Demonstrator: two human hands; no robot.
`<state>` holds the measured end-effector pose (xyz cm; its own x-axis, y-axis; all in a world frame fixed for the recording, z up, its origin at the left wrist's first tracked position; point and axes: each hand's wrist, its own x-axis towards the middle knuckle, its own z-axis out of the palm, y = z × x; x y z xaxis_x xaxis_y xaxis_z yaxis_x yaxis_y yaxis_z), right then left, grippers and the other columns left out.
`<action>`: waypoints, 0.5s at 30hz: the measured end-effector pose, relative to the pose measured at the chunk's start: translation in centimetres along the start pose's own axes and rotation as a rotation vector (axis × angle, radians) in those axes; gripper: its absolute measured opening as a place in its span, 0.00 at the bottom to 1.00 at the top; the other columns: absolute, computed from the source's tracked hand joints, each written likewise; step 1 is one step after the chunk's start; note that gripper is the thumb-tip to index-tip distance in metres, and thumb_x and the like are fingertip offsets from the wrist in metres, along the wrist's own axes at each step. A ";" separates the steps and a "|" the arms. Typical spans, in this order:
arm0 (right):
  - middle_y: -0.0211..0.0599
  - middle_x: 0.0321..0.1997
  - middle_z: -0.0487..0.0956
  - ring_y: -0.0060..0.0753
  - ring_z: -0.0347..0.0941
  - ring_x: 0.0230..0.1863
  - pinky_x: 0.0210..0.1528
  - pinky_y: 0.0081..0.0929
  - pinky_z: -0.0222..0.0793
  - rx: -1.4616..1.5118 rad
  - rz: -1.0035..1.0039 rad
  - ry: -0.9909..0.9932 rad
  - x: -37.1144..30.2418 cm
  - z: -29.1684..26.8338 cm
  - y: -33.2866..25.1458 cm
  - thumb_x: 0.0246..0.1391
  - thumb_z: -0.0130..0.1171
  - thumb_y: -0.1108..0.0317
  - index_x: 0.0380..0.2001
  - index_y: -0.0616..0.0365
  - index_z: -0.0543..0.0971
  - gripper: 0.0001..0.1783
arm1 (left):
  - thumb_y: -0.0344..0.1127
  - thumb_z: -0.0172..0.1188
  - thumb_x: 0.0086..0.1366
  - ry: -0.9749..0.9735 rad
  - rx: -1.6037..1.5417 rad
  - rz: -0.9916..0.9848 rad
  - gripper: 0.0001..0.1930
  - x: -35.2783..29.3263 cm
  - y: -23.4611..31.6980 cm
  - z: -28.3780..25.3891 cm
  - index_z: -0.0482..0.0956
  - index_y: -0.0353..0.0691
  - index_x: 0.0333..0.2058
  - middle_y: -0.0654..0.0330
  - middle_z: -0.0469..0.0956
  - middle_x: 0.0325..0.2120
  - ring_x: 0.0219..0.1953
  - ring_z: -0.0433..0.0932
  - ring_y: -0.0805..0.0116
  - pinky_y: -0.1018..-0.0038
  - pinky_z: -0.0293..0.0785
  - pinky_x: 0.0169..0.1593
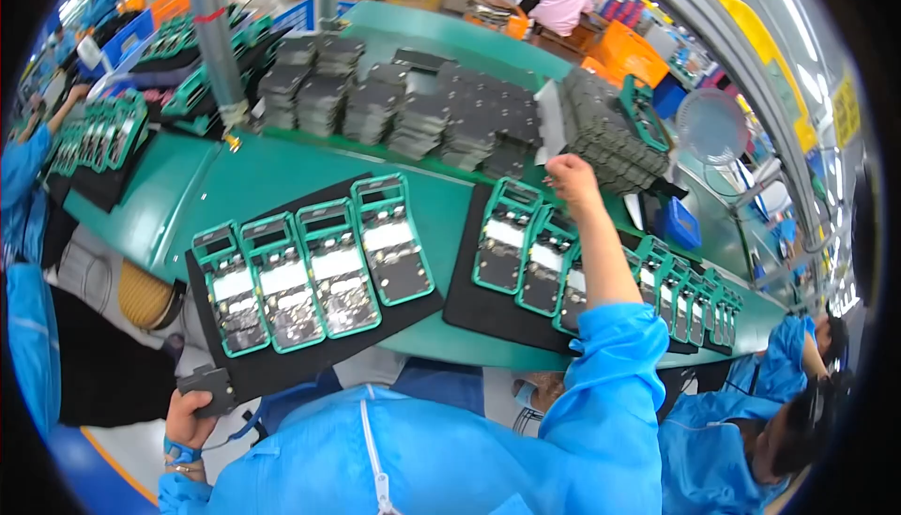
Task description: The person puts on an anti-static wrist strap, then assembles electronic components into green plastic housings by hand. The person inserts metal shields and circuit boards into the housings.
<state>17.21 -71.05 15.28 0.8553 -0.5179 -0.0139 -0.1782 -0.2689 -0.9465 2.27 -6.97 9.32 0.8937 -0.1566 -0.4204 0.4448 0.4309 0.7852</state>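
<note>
My left hand (190, 421), low at the left, is closed around a small stack of dark grey plates (208, 390), just off the corner of the near black mat. Stretched out over the bench, my right hand (571, 180) has its fingers curled together beside piles of dark grey plates (483, 107); whatever they may pinch is too small or hidden. Several green-framed device assemblies (338, 266) with white and black inner parts lie in a row on the left black mat (314, 357). More such assemblies (507, 243) fill the right mat, partly covered by my right forearm.
A metal post (214, 37) rises from the far left bench edge. Farther right stand a larger block of stacked plates (610, 130), a blue bin (679, 224) and an orange crate (629, 51). Co-workers in blue sit close on both sides, and another person in pink is beyond.
</note>
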 end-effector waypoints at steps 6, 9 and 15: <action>0.15 0.18 0.63 0.08 0.52 0.15 0.16 0.10 0.46 0.193 0.017 -0.509 -13.1 8.9 -6.6 0.49 0.59 0.67 0.26 0.50 0.73 0.04 | 0.26 0.55 0.48 0.025 -0.029 -0.012 0.23 -2.7 -0.9 0.9 0.69 0.27 0.46 0.51 0.76 0.39 0.40 0.76 0.59 0.65 0.73 0.47; 0.16 0.23 0.68 0.08 0.60 0.23 0.22 0.09 0.55 0.075 -0.030 -0.681 -18.2 12.6 -4.8 0.51 0.59 0.68 0.27 0.52 0.74 0.04 | 0.29 0.56 0.48 0.050 0.018 -0.002 0.22 -2.7 -0.8 1.9 0.70 0.29 0.45 0.53 0.76 0.36 0.35 0.77 0.63 0.72 0.75 0.34; 0.32 0.26 0.72 0.25 0.70 0.23 0.27 0.22 0.66 -0.195 -0.365 -0.488 -22.4 17.5 -0.5 0.46 0.57 0.75 0.27 0.59 0.74 0.03 | 0.24 0.55 0.47 -0.065 -0.027 -0.106 0.24 -3.3 -1.1 0.6 0.69 0.26 0.47 0.48 0.76 0.41 0.44 0.76 0.58 0.64 0.71 0.50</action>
<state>6.67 -45.09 10.42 0.9926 0.0525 0.1097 0.1208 -0.5245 -0.8428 -1.14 -7.43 10.12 0.8440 -0.2598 -0.4691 0.5361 0.4328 0.7248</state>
